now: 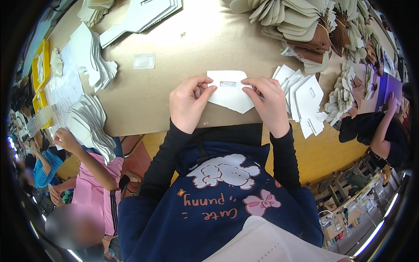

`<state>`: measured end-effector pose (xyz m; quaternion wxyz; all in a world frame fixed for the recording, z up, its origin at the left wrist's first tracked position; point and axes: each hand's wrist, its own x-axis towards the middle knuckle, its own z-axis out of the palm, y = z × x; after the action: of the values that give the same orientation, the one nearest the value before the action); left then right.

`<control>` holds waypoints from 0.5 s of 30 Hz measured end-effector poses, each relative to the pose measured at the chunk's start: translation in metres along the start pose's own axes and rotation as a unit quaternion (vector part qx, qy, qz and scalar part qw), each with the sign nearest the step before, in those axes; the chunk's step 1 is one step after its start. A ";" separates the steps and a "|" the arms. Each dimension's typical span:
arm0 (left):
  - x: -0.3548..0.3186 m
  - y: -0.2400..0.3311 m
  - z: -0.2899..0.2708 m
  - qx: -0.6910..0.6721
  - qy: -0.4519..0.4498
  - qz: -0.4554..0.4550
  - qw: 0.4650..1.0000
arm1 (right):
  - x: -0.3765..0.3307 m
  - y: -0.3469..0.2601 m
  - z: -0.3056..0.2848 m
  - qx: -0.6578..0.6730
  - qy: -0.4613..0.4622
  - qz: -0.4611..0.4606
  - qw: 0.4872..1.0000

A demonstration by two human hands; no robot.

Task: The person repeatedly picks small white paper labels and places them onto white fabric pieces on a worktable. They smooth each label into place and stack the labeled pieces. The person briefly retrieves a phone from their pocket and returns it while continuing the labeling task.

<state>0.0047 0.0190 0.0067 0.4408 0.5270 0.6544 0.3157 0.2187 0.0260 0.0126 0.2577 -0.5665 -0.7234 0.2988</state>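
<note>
White piece (231,98) (label (228,84) facing up) lies between left hand (188,102) and right hand (271,104), both pinched closed on its sides.

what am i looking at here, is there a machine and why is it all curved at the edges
There is no machine doing the handling: these are a person's own bare hands. The single picture comes from a wide fisheye camera worn on that person's head, looking down, so straight edges bend near the rim. The left hand and right hand hold a flat white piece by its two sides, over a tan table. A small rectangular mark sits on the piece. A fanned stack of white pieces lies beside the right hand, and cream and brown bundles lie farther off. The bare arm at left belongs to someone else.
</note>
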 end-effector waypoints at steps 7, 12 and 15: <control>0.001 0.000 0.001 0.005 -0.002 -0.009 1.000 | 0.000 0.000 -0.001 0.005 -0.008 0.010 1.000; 0.002 0.000 0.001 0.015 -0.002 -0.006 1.000 | 0.000 0.000 -0.001 0.005 -0.011 0.015 1.000; 0.002 0.000 0.001 0.014 -0.004 -0.006 1.000 | 0.000 0.001 -0.001 0.007 -0.010 0.015 1.000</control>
<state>0.0056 0.0214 0.0057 0.4379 0.5304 0.6602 0.3017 0.2201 0.0261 0.0132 0.2496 -0.5721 -0.7157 0.3133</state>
